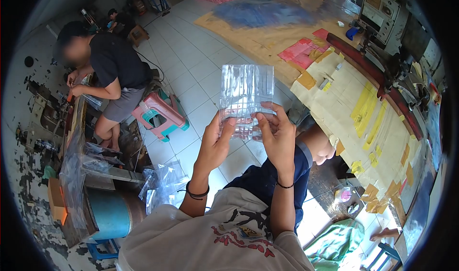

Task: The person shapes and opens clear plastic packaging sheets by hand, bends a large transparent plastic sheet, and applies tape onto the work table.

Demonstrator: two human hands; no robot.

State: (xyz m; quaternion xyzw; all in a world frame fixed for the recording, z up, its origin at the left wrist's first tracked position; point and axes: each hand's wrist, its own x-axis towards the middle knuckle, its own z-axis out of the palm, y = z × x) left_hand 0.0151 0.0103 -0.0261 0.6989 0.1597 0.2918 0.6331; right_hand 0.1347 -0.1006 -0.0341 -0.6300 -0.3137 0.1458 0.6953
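Note:
A clear plastic sheet [247,84], shiny and creased with straight lines, is held up in front of me over the tiled floor. My left hand [217,138] grips its lower left edge, thumb on the near face. On the lower right edge, my right hand [276,135] has its thumb on the near face too, with the fingers behind. Glare and the see-through plastic make it hard to tell whether this is one layer or several.
To my right is a worktable [344,108] covered with taped paper, with a dark red bar machine [363,60] along it. A person [112,65] works at the left beside a pink and green stool [160,111]. Loose plastic [165,182] lies near a blue drum [112,216].

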